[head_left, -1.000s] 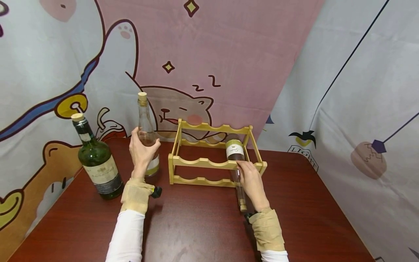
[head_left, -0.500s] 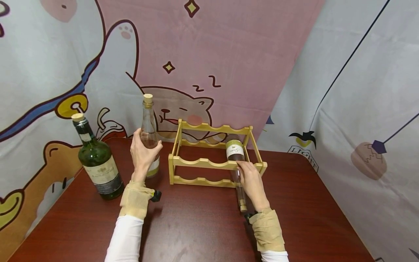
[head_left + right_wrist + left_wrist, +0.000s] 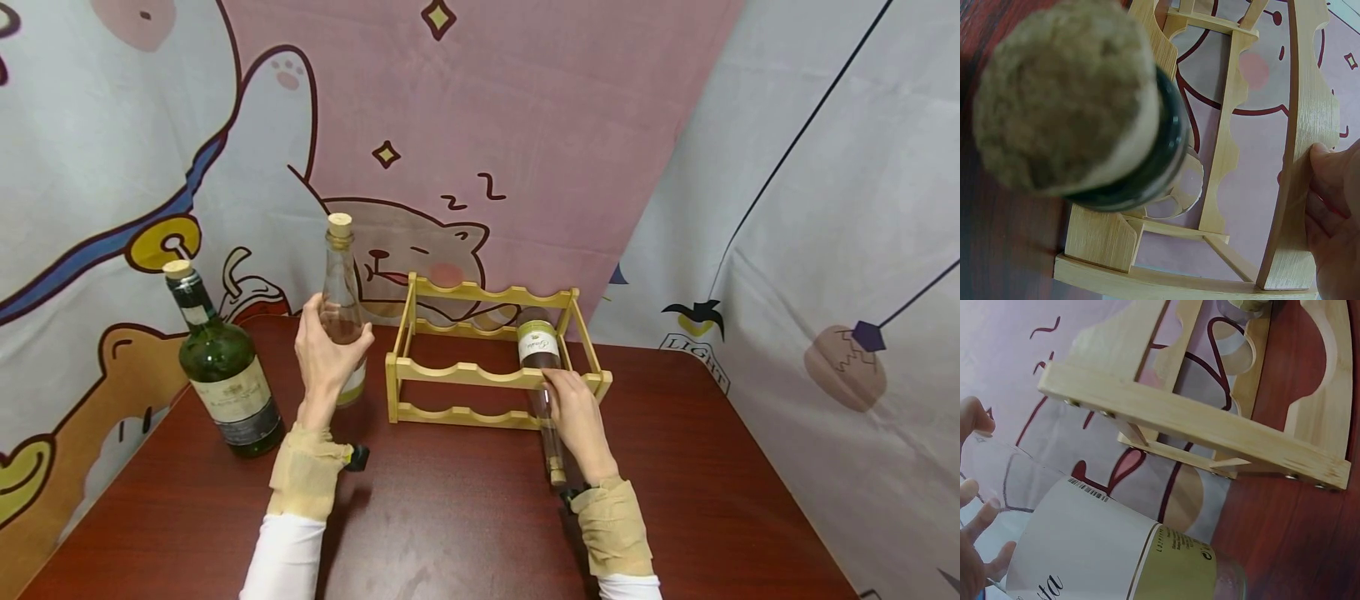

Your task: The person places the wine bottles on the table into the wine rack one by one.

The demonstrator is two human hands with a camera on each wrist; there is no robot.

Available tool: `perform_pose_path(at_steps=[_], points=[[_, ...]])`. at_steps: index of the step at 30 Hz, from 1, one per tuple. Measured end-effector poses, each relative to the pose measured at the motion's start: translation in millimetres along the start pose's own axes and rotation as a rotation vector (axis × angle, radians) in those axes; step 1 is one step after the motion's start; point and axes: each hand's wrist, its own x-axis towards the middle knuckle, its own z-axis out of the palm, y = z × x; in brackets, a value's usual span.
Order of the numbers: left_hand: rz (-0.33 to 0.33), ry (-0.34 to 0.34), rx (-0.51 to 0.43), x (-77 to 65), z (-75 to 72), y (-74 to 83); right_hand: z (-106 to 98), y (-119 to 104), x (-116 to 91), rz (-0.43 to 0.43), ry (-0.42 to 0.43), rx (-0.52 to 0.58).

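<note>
In the head view my left hand (image 3: pixel 327 354) grips a clear bottle (image 3: pixel 341 279) with a cork, left of the wooden wine rack (image 3: pixel 465 372). The bottle stands nearly upright; whether its base touches the table I cannot tell. Its white and green label (image 3: pixel 1104 540) shows in the left wrist view. My right hand (image 3: pixel 577 417) holds the rack's upper front rail (image 3: pixel 1307 125), thumb on one side. A second corked bottle (image 3: pixel 538 343) lies in the lower tier's right-hand slot, neck toward me. Its cork (image 3: pixel 1063 94) looms close in the right wrist view.
A large green bottle (image 3: pixel 217 350) with a cork stands on the table at the left. The dark red table (image 3: pixel 450 508) extends in front of the rack. A patterned cloth (image 3: pixel 540 150) hangs behind the table.
The clear bottle's neck has shifted right, and the bottle sits more upright. My left forearm has drawn slightly left and toward me. My right hand and the rack have stayed in place.
</note>
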Motion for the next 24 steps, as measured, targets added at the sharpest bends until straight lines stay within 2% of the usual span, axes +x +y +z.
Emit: perform_pose_path(at_steps=[12,20,24], points=[[0.101,-0.036,0.007,-9.0,-8.6,26.1,-1.0,-1.3,0.2,-0.006,0.012,-0.002],[0.238,-0.098,0.086,-17.1,-12.0,41.0,0.4,0.0,0.2,-0.027,0.026,0.017],[0.278,-0.123,0.105,-22.2,-13.2,47.4,1.2,0.1,-0.1,-0.024,0.027,0.012]])
